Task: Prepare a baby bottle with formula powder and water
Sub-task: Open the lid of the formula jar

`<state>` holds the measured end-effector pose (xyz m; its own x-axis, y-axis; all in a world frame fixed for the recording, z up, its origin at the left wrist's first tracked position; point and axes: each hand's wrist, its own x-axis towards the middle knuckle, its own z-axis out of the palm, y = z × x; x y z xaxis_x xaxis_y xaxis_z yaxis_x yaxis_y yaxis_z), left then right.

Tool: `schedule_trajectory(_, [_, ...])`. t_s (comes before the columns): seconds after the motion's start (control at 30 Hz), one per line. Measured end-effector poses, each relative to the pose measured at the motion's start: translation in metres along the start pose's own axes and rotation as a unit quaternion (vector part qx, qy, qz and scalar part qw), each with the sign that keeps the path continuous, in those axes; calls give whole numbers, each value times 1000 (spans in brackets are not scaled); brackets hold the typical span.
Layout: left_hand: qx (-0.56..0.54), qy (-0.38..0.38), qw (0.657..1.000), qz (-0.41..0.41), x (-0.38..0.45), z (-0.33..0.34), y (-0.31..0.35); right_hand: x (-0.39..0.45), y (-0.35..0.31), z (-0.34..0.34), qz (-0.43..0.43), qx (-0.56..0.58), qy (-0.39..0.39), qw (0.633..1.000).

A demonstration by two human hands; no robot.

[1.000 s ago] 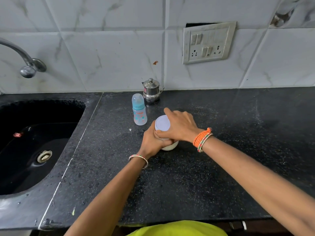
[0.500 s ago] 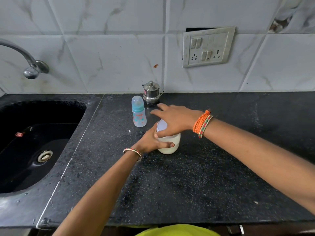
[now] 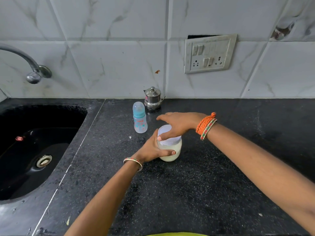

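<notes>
A squat clear jar (image 3: 172,151) of white formula powder stands on the black counter (image 3: 196,193), topped by a pale lid (image 3: 167,136). My left hand (image 3: 152,149) wraps the jar's left side, its thumb across the front. My right hand (image 3: 177,125) rests on the lid from the right, thumb at the rim and fingers stretched out to the left. A small baby bottle (image 3: 139,119) with a blue collar and clear cap stands upright just behind and left of the jar, untouched.
A small steel lidded pot (image 3: 152,98) stands against the tiled wall behind the bottle. A black sink (image 3: 32,150) fills the left side, with a steel tap (image 3: 32,72) above it. A switch and socket plate (image 3: 209,53) hangs on the wall.
My right hand has turned on the lid, its fingers swinging out flat toward the left. The left hand has slid lower on the jar, showing more of its side.
</notes>
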<state>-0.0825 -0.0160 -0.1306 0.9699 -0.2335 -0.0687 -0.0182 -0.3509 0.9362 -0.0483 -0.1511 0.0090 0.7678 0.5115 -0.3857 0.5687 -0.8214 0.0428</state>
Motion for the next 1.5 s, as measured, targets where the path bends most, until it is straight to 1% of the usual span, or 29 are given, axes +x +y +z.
schedule_trajectory(0.07, [-3,-1,1000,1,0,-1,1,-3,-12,-4,-13,5,-7,1000])
schedule_trajectory(0.1, [-6,-2,1000,0,0,-1,1,-8,-13,-4,-15,-15,-18,1000])
schedule_trajectory(0.13, [-8,-1,1000,-6,0,-1,1,-10,-17,-7,-1,-4,-30,1000])
schedule_trajectory(0.17, [-9,2,1000,-11,-1,-1,1,-10,-18,-4,-14,-14,-42,999])
schedule_trajectory(0.23, [-6,8,1000,-14,0,0,0,29,12,18,-28,-34,-73,996])
schedule_trajectory(0.3, [-7,4,1000,-10,-1,1,0,75,40,46,-23,-37,-73,996])
schedule_trajectory(0.37, [-5,3,1000,-1,-1,1,1,57,30,37,-30,-3,-26,999])
schedule_trajectory(0.4, [-5,6,1000,1,-1,1,1,26,7,16,-38,2,-6,999])
schedule_trajectory(0.43, [-7,8,1000,3,-2,1,2,-3,-14,0,-16,4,-26,1000])
schedule_trajectory(0.47, [-10,7,1000,4,-2,1,2,-13,-21,-6,22,15,-32,999])
schedule_trajectory(0.5, [-11,6,1000,5,-2,1,1,-13,-19,-5,43,14,-25,999])
schedule_trajectory(0.53, [-9,5,1000,4,-2,1,1,-1,-15,5,37,-6,-23,999])
schedule_trajectory(0.6, [-7,4,1000,3,-2,1,1,5,-4,20,24,-21,-47,998])
schedule_trajectory(0.63, [-9,3,1000,1,-1,1,0,9,0,21,-1,-40,-68,997])
schedule_trajectory(0.7, [-16,6,1000,-9,-1,1,0,12,3,15,-10,-59,-99,993])
schedule_trajectory(0.77, [-14,5,1000,-11,-2,1,0,4,-1,3,-36,-18,-134,990])
schedule_trajectory(0.8, [-8,2,1000,-5,-2,1,0,-5,-9,-3,-40,-12,-130,991])
schedule_trajectory(0.83, [-3,0,1000,1,-2,1,1,-18,-19,-12,-23,0,-106,994])
schedule_trajectory(0.87, [-1,0,1000,6,-2,1,2,-11,-18,-1,1,23,-64,998])
schedule_trajectory(0.9, [2,4,1000,9,-2,0,2,-8,-20,4,29,21,-20,999])
schedule_trajectory(0.97, [2,8,1000,13,-2,1,2,-7,-28,21,73,22,30,997])
schedule_trajectory(1.03, [-4,7,1000,13,-1,1,-1,-6,-31,29,66,14,82,994])
schedule_trajectory(1.07, [-8,5,1000,11,0,2,-1,-7,-29,27,47,9,90,995])
schedule_trajectory(1.1, [-13,4,1000,9,0,2,-2,-8,-25,23,18,-1,70,997])
schedule_trajectory(1.17, [-23,5,1000,-2,1,2,-3,-9,-16,12,-48,-17,-14,999])
schedule_trajectory(1.23, [-23,5,1000,-6,2,1,-5,-10,-6,3,-102,2,-44,994])
schedule_trajectory(1.27, [-19,3,1000,-2,3,1,-7,-8,-1,2,-115,33,-43,992])
schedule_trajectory(1.33, [-17,7,1000,4,4,1,-9,-6,6,5,-118,103,-15,988])
schedule_trajectory(1.5, [-56,61,997,3,13,3,-3,-3,35,17,-54,215,84,972])
